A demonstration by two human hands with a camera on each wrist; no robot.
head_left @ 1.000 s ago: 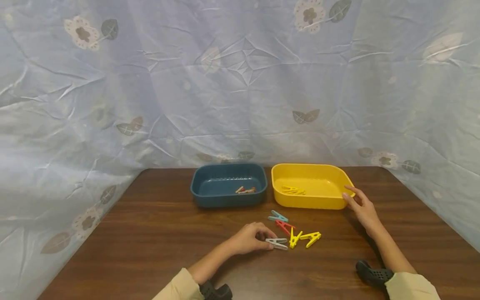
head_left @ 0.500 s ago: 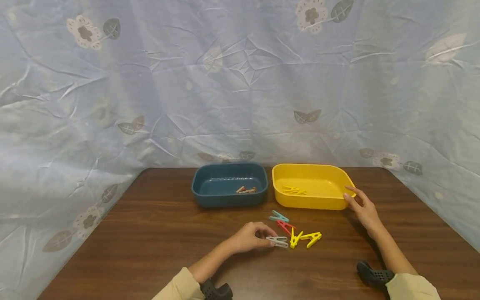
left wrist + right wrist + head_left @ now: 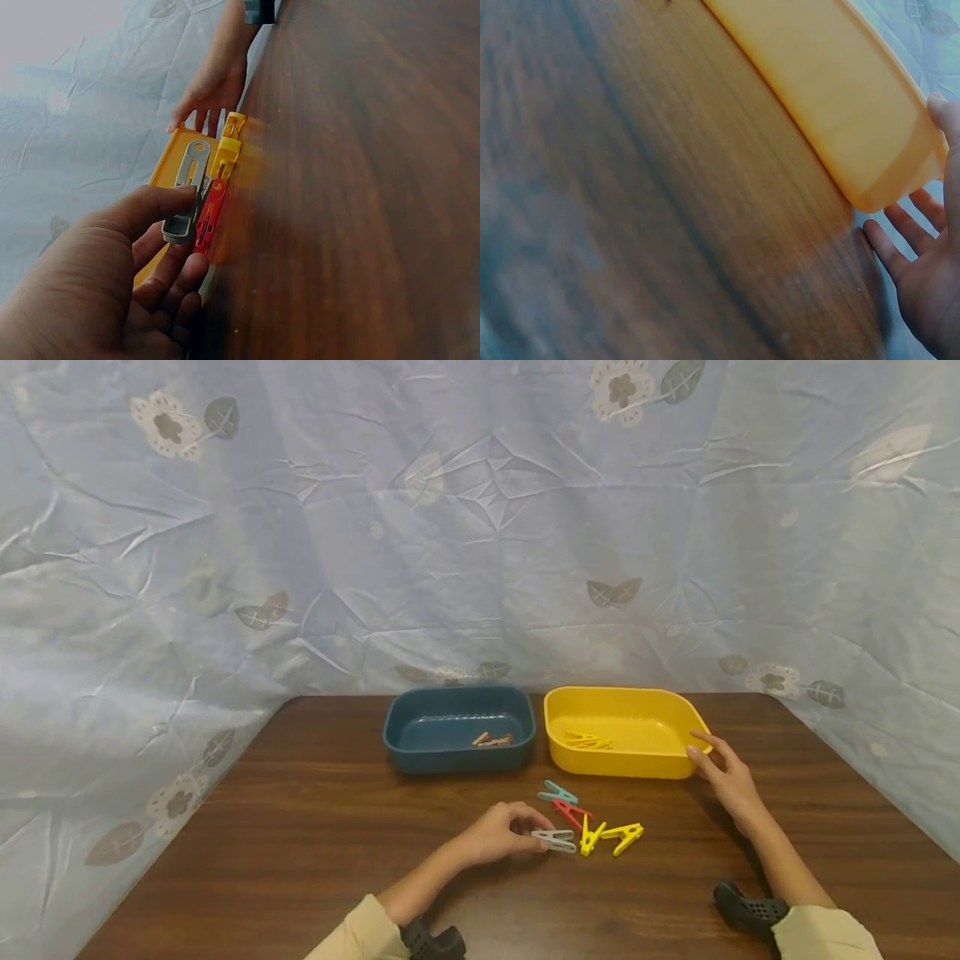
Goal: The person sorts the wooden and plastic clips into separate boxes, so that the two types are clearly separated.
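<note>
My left hand [image 3: 504, 837] pinches a grey clothespin [image 3: 555, 841] between thumb and fingers, slightly above the table; the left wrist view shows the thumb on the grey clothespin [image 3: 194, 169]. Two yellow clothespins [image 3: 622, 837] lie just right of it, with a red clothespin [image 3: 572, 812] and a light blue clothespin [image 3: 558, 792] behind. My right hand [image 3: 729, 781] holds the right near corner of the yellow bin [image 3: 622, 766], its thumb at the rim. In the right wrist view the fingers of my right hand [image 3: 930, 277] stand around the corner of the yellow bin [image 3: 840, 97].
Several yellow clothespins [image 3: 587, 741] lie inside the yellow bin. A dark blue bin [image 3: 457, 762] stands left of it, with small wooden clothespins [image 3: 492, 740] inside. Both bins sit at the back of the brown wooden table [image 3: 315, 827], before a floral cloth [image 3: 480, 527].
The grey clothespin has risen slightly in my left hand's pinch and its two legs look closer together. My right hand keeps its place on the yellow bin.
</note>
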